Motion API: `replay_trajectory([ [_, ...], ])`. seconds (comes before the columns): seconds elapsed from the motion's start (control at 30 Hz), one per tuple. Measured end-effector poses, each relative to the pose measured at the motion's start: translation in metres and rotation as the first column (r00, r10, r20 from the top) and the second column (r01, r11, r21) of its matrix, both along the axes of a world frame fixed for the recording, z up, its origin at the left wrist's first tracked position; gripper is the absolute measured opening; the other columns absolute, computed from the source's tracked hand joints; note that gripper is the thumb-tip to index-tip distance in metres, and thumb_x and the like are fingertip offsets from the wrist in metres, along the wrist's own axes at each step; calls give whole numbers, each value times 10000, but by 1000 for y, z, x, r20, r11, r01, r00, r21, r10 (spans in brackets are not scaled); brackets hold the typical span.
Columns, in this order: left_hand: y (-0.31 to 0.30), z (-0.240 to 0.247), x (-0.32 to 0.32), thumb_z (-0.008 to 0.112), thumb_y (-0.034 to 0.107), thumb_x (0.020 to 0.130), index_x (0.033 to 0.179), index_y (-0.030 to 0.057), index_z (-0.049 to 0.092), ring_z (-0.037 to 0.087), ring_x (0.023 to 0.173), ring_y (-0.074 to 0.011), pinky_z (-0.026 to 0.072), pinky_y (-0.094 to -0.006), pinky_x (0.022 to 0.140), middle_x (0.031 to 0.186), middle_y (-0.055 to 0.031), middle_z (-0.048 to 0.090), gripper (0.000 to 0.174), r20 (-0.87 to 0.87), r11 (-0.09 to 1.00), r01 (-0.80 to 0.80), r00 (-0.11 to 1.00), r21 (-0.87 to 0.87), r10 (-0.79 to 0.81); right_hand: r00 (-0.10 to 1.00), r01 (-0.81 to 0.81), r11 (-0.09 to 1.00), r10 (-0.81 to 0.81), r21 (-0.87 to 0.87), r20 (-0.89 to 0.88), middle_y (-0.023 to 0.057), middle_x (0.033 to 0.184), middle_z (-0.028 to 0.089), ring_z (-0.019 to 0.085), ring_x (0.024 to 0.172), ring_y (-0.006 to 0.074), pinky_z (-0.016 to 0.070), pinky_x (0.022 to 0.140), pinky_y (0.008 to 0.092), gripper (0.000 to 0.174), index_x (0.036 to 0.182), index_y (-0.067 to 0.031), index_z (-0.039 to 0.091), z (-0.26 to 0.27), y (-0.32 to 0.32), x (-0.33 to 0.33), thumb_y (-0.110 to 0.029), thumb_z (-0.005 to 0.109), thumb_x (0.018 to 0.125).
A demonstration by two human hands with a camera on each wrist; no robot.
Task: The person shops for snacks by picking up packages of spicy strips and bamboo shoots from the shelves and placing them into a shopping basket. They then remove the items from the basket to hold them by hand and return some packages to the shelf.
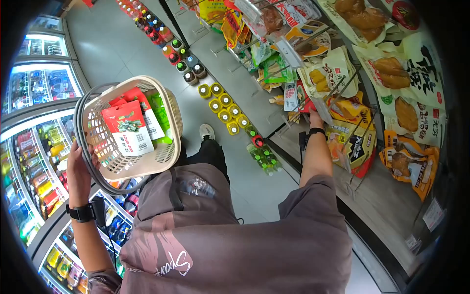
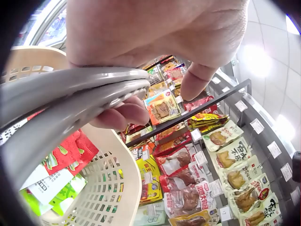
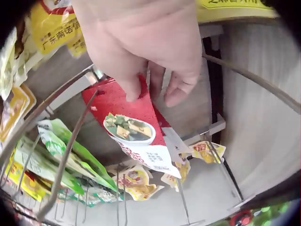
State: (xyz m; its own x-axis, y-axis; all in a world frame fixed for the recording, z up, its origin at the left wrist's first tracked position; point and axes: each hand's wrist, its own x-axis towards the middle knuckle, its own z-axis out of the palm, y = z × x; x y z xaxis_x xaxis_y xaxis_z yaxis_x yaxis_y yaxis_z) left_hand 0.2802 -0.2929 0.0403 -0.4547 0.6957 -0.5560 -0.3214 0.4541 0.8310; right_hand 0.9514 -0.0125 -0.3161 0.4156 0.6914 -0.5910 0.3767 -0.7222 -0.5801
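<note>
My left hand (image 1: 78, 169) grips the grey handles (image 2: 77, 101) of a cream plastic shopping basket (image 1: 173, 122), its fingers curled under them. Inside the basket lie red-and-white snack pouches (image 1: 128, 127) and a bright green packet (image 1: 160, 117). Over at the hanging rack, my right hand (image 3: 146, 42) pinches the top edge of a red-and-white snack pouch (image 3: 120, 101) between thumb and fingers. A bowl of food is printed on that pouch, which hangs among the metal hooks (image 3: 70, 146). Green packets (image 3: 77, 153) hang beside it in the right wrist view.
Packaged meats (image 1: 391, 71) crowd the rack on the right, with metal prongs jutting out. Rows of drink bottles (image 1: 225, 100) stand on the floor along the shelf base. Lit drink fridges (image 1: 41, 83) line the left. Grey floor tiles (image 1: 110, 46) run between.
</note>
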Motion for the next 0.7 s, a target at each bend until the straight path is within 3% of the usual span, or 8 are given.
replay_trajectory([
  [0.03,0,1,1,471,285,947,1304,63,419,496,683,-87,414,-236,624,875,-1,521,424,-5,1000,2,1000,10,-2,1000,2,1000,-2,10,-5,64,1343,489,455,1212,227,399,1004,329,565,1337,-116,478,-10,-1,2,-353,664,860],
  [0.07,0,2,2,470,283,946,1287,65,432,495,680,-86,415,-235,626,868,0,523,406,-5,1000,-14,1000,2,14,924,-198,953,102,231,369,80,1111,588,556,987,225,456,871,330,409,1183,-78,572,-23,-4,0,-273,663,836],
  [0.1,-2,2,3,469,281,946,1269,66,445,495,677,-85,415,-233,627,862,2,524,389,-5,999,-31,1000,-9,31,708,-445,827,89,344,701,97,879,688,657,762,224,513,738,331,265,1028,-40,665,-35,-7,1,-193,662,811],
  [0.23,-7,4,5,480,289,938,1235,80,458,501,672,-84,417,-234,619,847,4,527,364,-10,1000,2,1000,-12,-3,909,-313,886,174,344,378,141,849,700,684,826,227,523,734,337,209,947,-13,696,-33,-6,-3,-172,608,845],
  [0.27,-8,5,6,489,297,932,1225,86,460,505,668,-86,419,-236,614,842,5,528,363,-10,1000,20,1000,-10,-20,994,-54,984,37,170,107,117,829,705,683,810,199,535,695,334,197,966,-7,690,-16,-6,-11,-136,632,829],
  [0.4,-7,6,5,513,311,915,1190,98,466,519,648,-96,427,-244,593,831,3,540,351,9,999,47,999,6,-47,997,-36,985,24,168,72,133,930,702,690,814,227,559,614,358,257,1066,3,654,-30,-18,-12,-64,658,819],
  [0.53,-4,-4,-7,532,316,886,1148,81,463,530,642,-107,453,-258,587,815,-8,544,359,37,995,87,995,45,-89,993,-19,988,1,151,119,141,971,693,687,817,228,577,601,359,314,1144,3,622,26,-54,-58,-59,641,837],
  [0.7,0,-11,-14,519,303,899,1163,73,459,530,655,-109,446,-257,601,828,-9,551,355,109,984,162,979,78,-170,942,-273,962,265,12,206,161,1031,672,691,834,256,594,609,331,328,1162,-1,616,52,-85,-78,-101,647,851],
])
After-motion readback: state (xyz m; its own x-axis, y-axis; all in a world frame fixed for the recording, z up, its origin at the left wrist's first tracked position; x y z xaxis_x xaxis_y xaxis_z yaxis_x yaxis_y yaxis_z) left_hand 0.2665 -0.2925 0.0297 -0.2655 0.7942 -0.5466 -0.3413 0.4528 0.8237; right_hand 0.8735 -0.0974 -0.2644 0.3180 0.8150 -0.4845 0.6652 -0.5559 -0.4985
